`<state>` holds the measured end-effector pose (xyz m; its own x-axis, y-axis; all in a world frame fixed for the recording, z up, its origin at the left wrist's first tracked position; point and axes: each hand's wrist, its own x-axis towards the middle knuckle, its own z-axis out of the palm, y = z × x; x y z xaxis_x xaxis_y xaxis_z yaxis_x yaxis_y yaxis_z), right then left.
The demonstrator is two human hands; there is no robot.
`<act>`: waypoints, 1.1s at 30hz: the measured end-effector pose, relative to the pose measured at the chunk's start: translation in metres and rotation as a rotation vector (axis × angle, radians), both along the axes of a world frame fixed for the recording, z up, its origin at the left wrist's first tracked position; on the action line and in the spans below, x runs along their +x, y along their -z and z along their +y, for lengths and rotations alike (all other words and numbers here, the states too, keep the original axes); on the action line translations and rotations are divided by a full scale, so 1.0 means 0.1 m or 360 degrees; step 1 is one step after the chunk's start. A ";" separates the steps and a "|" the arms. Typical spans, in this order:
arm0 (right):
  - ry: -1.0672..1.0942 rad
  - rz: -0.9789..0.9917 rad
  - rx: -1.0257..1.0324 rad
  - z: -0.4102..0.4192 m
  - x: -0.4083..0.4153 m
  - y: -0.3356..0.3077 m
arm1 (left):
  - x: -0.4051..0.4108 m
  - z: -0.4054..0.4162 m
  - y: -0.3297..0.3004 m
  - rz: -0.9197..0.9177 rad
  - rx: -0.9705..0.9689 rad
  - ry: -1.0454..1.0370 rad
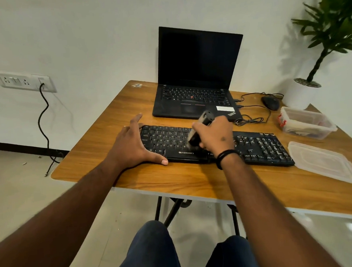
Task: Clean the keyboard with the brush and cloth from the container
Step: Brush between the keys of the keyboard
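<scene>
A black keyboard (260, 146) lies across the wooden table (132, 177) in front of me. My right hand (216, 135) grips a dark brush (194, 137) with its blurred bristle end down on the keys near the keyboard's middle. My left hand (134, 144) braces the keyboard's left end, fingers spread along the far corner and thumb along the front edge. A clear plastic container (306, 123) stands at the right; something pale lies inside it, too unclear to name. Its clear lid (323, 161) lies nearer me, beside the keyboard's right end.
An open black laptop (196, 74) sits just behind the keyboard. A black mouse (270, 102) and loose cables (250, 119) lie to its right. A potted plant (304, 90) stands at the far right corner. A wall socket with a hanging cord (43, 112) is at left.
</scene>
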<state>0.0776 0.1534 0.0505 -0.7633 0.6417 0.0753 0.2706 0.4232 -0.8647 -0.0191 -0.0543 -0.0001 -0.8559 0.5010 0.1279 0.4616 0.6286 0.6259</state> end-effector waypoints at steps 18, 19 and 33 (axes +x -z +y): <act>-0.0724 -0.0024 0.0352 0.41 0.02 -0.36 | -0.01 -0.01 -0.01 0.0048 0.0017 0.0025; -0.0843 -0.0123 0.0293 0.39 0.02 -0.37 | -0.01 -0.01 -0.01 0.0048 0.0017 0.0025; -0.1313 -0.0481 0.0450 -0.19 -0.34 -0.43 | -0.01 -0.01 0.00 0.0027 0.0005 0.0021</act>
